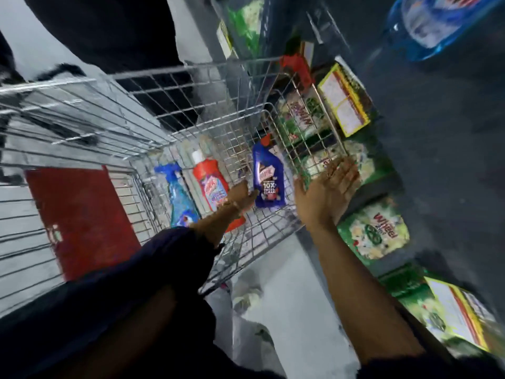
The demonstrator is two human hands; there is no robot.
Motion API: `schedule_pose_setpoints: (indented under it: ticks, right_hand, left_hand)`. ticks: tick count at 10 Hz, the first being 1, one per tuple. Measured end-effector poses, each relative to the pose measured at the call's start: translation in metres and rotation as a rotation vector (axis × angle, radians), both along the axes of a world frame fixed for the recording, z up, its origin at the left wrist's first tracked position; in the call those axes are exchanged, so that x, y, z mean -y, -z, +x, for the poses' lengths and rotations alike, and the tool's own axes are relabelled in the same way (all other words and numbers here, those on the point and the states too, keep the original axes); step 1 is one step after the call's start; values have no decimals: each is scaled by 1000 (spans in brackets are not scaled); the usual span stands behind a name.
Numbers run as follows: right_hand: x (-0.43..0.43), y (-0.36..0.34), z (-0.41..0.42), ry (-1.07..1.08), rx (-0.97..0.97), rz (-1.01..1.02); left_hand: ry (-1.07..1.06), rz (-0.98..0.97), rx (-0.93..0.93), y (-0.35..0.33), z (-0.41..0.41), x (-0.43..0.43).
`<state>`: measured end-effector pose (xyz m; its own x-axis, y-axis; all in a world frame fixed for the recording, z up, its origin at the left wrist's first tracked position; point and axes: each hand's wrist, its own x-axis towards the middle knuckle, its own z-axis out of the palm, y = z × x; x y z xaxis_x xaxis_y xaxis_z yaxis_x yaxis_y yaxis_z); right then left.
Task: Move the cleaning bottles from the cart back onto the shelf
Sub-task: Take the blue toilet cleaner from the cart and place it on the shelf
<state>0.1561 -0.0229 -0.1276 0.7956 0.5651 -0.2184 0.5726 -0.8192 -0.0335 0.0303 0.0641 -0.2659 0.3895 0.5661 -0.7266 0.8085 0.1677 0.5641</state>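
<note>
The dark shelf unit (437,160) fills the right side, its lower tiers stocked with green detergent packs (374,235), and one clear blue bottle (437,23) sits on a higher tier, probably where the cleaning bottles belong. Beside it stands the silver wire shopping cart (136,105), pulled close against the shelf so that each bottle need travel only a short way; a red plastic seat flap (82,217) lies at its near end.

Three cleaning bottles lie flat on the cart floor, side by side: a blue trigger spray bottle (180,198) on the left, a red bottle with a white cap (211,184) in the middle, and a dark blue angled-neck bottle (269,180) on the right.

The left hand (241,196) reaches down into the cart, fingertips at the dark blue bottle's lower edge; motion blur makes it impossible to tell whether its grip has closed yet. The right hand (326,192) hovers over the cart's shelf-side rim with its grip wide and holding nothing, likely ready to take the bottle.
</note>
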Motion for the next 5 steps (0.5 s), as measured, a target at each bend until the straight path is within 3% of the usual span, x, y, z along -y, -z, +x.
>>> schedule_pose_setpoints:
  ticks: [2, 3, 4, 5]
  right_hand:
    - [1, 3, 1, -28, 66, -10]
    - [2, 4, 2, -33, 77, -6]
    - [0, 5, 2, -19, 65, 5]
    - [0, 7, 2, -19, 44, 38]
  left_hand:
    - [-265, -151, -94, -9, 55, 8]
    - [-364, -120, -171, 6, 64, 10]
    - [-480, -203, -84, 15, 63, 7]
    - [-446, -191, 22, 14, 57, 1]
